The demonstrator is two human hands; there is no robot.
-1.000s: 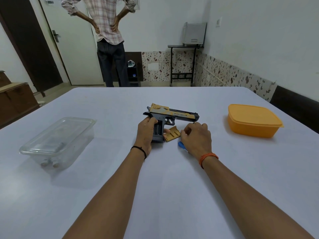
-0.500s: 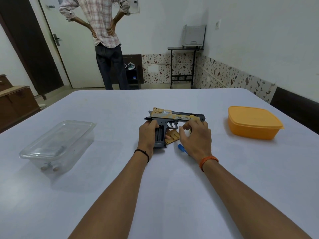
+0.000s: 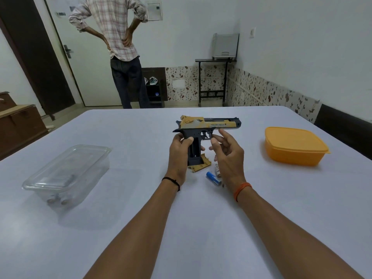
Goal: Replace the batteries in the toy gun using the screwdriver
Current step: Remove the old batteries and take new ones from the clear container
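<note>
The yellow and black toy gun [image 3: 209,125] is held upright above the white table [image 3: 181,228], barrel pointing right. My left hand [image 3: 180,154] grips its black handle, whose battery slot faces me and lies open. My right hand [image 3: 227,150] hovers just right of the handle below the trigger, fingers relaxed and holding nothing. The yellow battery cover [image 3: 201,166] lies on the table under the handle. A blue-handled screwdriver [image 3: 212,177] and a battery [image 3: 217,170] lie beside my right wrist, partly hidden by it.
A clear plastic box [image 3: 66,174] with batteries inside sits at the left. An orange lidded box [image 3: 293,146] sits at the right. Beyond the table's far edge a person [image 3: 118,47] stands with their back turned, near a door.
The gun has been lifted off the table and stood upright in my left hand. My right hand let go of it and opened. The screwdriver and a battery have come into view.
</note>
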